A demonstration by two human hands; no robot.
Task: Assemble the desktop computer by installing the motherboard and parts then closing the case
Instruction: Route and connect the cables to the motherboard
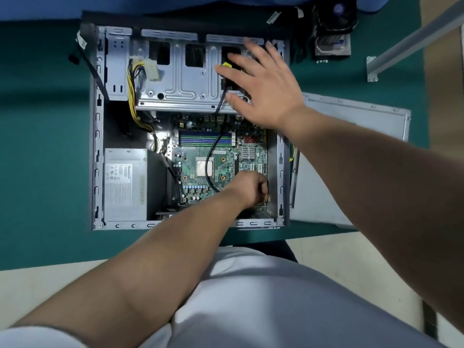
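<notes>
Case (96,126) open | holds motherboard (200,169), power supply (125,182) | left hand (251,188) on board

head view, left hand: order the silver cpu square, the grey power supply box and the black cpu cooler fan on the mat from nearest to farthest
From the left hand, low on the green motherboard:
1. Silver CPU square, just to its left on the board.
2. Grey power supply box, at the case's left side.
3. Black CPU cooler fan, outside the case, top right on the mat.

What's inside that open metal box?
Inside the case: a green motherboard, a grey power supply, yellow cables. The left hand hides the board's corner.
</notes>
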